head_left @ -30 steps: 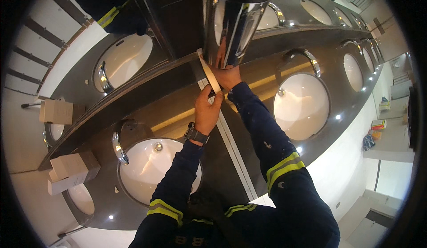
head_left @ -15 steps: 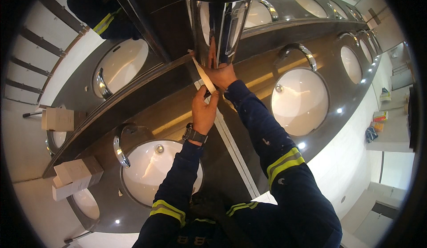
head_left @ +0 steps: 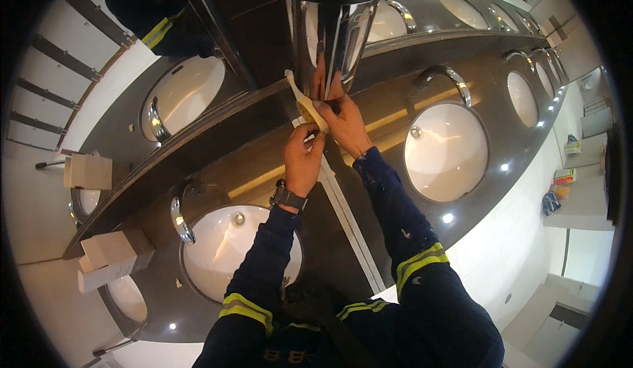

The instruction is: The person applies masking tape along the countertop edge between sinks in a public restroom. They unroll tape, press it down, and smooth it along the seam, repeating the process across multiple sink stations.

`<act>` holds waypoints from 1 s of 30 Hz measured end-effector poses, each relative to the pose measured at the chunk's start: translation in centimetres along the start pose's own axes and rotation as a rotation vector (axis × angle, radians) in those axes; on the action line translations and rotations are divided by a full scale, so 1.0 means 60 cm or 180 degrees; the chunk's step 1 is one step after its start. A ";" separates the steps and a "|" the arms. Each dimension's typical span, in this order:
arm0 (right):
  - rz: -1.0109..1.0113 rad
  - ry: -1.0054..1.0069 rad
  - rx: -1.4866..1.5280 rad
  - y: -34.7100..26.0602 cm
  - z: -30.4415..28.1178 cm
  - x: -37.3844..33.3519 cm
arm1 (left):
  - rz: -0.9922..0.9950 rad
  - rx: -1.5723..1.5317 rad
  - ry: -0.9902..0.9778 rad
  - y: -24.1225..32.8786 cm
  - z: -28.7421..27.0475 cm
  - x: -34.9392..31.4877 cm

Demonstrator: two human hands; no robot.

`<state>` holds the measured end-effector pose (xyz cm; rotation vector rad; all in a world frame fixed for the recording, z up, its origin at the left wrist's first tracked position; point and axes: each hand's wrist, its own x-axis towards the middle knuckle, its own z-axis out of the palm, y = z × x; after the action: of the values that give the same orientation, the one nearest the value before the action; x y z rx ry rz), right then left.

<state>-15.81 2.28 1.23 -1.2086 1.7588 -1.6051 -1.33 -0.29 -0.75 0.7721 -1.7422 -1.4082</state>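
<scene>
A cream strip of masking tape (head_left: 308,109) hangs between my hands, its upper end at the wall ledge below a chrome dispenser (head_left: 330,45). My left hand (head_left: 303,160) pinches the lower end between thumb and fingertips. Higher up and to the right, my right hand (head_left: 346,124) grips the tape's edge with thumb and fingers. The tape looks creased and slightly twisted there. Below my hands, two pale parallel strips (head_left: 353,229) run down the dark countertop (head_left: 330,249) to its front edge, with a thin line between them.
White round basins (head_left: 446,150) with arched chrome taps (head_left: 452,81) sit either side of my arms. Open cardboard boxes (head_left: 109,259) stand at the counter's left. A mirror (head_left: 178,97) rises behind the ledge. Colourful bags (head_left: 552,202) lie far right.
My right hand has come down and back from beneath the dispenser, and its fingers now grip the tape. The tape has gone from taut and straight to bent. My left hand has barely moved.
</scene>
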 end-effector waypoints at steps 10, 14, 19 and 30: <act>0.0278 0.0109 -0.0076 0.000 0.018 -0.047 | 0.1484 0.2663 -0.0540 0.098 -0.120 0.067; -0.0097 0.0313 0.0129 -0.019 0.053 -0.046 | 0.2722 0.3116 -0.1172 0.119 -0.160 0.164; -0.0060 0.0398 -0.0322 -0.026 0.046 -0.038 | 0.2660 0.3343 -0.1626 0.093 -0.166 0.203; 0.0027 0.0317 -0.0556 -0.021 0.047 -0.050 | 0.2409 0.3553 -0.1291 0.080 -0.153 0.206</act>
<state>-11.63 3.31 1.21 -1.2156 1.9997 -1.5577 -0.15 -14.31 7.23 0.2343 -2.7357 0.0130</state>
